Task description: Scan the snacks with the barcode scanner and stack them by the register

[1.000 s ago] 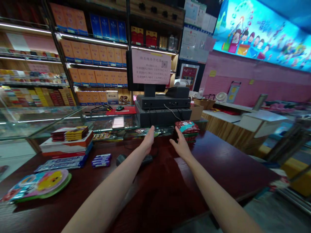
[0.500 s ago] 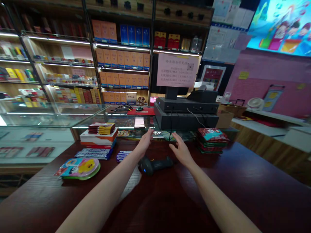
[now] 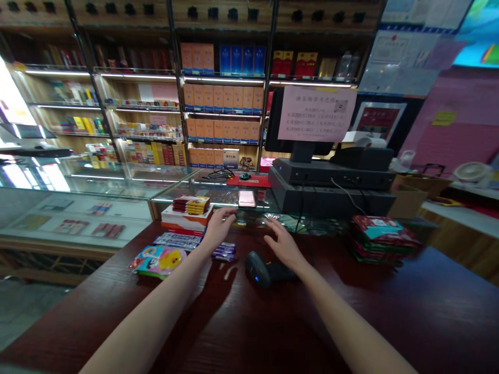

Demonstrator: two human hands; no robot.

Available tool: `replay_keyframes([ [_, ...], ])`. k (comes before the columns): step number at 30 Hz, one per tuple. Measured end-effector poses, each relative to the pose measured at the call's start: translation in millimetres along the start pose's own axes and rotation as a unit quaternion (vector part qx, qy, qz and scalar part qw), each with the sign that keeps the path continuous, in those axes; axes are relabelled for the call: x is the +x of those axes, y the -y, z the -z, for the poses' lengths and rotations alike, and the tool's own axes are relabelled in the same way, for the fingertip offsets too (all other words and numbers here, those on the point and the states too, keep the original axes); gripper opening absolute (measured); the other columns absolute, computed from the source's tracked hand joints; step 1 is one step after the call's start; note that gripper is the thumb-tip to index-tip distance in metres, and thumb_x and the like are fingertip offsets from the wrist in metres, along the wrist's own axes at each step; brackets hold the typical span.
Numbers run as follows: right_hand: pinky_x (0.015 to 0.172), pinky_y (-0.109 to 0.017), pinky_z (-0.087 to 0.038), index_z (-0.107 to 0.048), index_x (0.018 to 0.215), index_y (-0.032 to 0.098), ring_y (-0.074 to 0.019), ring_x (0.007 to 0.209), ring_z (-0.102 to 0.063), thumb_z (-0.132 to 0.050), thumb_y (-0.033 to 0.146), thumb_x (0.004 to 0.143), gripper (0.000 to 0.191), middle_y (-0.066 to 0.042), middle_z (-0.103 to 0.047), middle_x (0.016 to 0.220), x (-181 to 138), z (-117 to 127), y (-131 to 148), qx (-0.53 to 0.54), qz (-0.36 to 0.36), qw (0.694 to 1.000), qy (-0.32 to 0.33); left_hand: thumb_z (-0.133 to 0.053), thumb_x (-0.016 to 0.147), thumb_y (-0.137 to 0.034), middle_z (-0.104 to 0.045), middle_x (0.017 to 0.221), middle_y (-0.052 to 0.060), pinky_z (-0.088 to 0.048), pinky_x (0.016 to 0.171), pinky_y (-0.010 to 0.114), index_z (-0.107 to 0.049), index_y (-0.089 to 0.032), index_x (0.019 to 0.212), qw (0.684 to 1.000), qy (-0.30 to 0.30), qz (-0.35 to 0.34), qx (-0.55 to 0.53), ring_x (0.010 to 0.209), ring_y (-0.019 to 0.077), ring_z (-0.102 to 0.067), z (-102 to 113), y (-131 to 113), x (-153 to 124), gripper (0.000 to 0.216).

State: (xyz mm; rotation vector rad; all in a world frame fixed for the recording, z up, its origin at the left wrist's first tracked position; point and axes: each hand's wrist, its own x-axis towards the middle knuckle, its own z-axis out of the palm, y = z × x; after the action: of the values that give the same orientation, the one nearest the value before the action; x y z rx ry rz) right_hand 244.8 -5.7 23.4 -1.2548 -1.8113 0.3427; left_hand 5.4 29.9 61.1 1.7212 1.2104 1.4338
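Over the dark wooden counter (image 3: 241,322), both hands are empty with fingers apart. My left hand (image 3: 219,228) hovers near the small purple packets (image 3: 223,252) and the orange-and-white box (image 3: 183,219) that carries red and yellow packets (image 3: 191,204). My right hand (image 3: 284,241) is just above the handle end of a black barcode scanner (image 3: 259,270), which lies on its side with a blue light showing. Beside my left forearm lie blue-and-white packets (image 3: 177,240) and a colourful package with a yellow chick (image 3: 161,259), which the forearm partly covers.
A stack of red and green packets (image 3: 384,236) sits at the right. Behind the counter stand a cash register (image 3: 331,192) with a paper sign (image 3: 315,114) on its screen and a glass display case (image 3: 187,187). Shelves of boxes (image 3: 224,98) line the back wall.
The view has turned left, so the counter things appear further right. My left hand has moved left, away from the scanner and toward the packets. My right hand is nearer the scanner's handle.
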Motion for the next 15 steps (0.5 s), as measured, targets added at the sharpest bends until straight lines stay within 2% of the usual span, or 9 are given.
replay_keyframes([
  [3,0.122,-0.049,-0.029,-0.063,0.133,0.021,-0.0259,0.142,-0.045,-0.060,0.023,0.083,0.051,-0.012,-0.049,0.153,5.9,-11.7,9.9,0.010,0.005,1.000,0.023,-0.058,0.086,-0.029,-0.067,0.114,0.009,-0.046,0.106,0.041,-0.073,-0.021,0.103,0.994,-0.034,-0.057,0.081,0.110,0.0246,-0.061,20.1,1.6,2.1,0.024],
  [6,0.121,-0.049,-0.030,-0.064,0.133,0.021,-0.0260,0.142,-0.044,-0.061,0.021,0.082,0.051,-0.012,-0.048,0.153,13.7,-21.7,22.2,0.019,0.014,0.999,0.049,-0.058,0.086,-0.027,-0.065,0.116,0.009,-0.041,0.110,0.042,-0.074,-0.022,0.102,0.981,-0.075,-0.094,0.150,0.118,0.0257,-0.057,37.0,4.3,4.6,0.023],
  [12,0.121,-0.047,-0.030,-0.062,0.135,0.013,-0.0270,0.142,-0.044,-0.061,0.019,0.081,0.054,-0.018,-0.048,0.152,34.6,-40.9,51.0,0.013,0.031,0.995,0.096,-0.059,0.088,-0.031,-0.060,0.128,0.009,-0.037,0.112,0.049,-0.075,-0.026,0.106,0.938,-0.166,-0.084,0.291,0.125,0.0302,-0.051,66.5,7.8,7.4,0.024],
  [15,0.121,-0.046,-0.031,-0.065,0.132,0.019,-0.0257,0.141,-0.047,-0.065,0.017,0.078,0.054,-0.012,-0.053,0.149,45.7,-51.0,65.1,0.030,0.032,0.993,0.108,-0.058,0.088,-0.031,-0.055,0.136,0.011,-0.033,0.113,0.051,-0.072,-0.025,0.115,0.918,-0.216,-0.064,0.327,0.130,0.0327,-0.047,84.1,9.1,11.0,0.031],
])
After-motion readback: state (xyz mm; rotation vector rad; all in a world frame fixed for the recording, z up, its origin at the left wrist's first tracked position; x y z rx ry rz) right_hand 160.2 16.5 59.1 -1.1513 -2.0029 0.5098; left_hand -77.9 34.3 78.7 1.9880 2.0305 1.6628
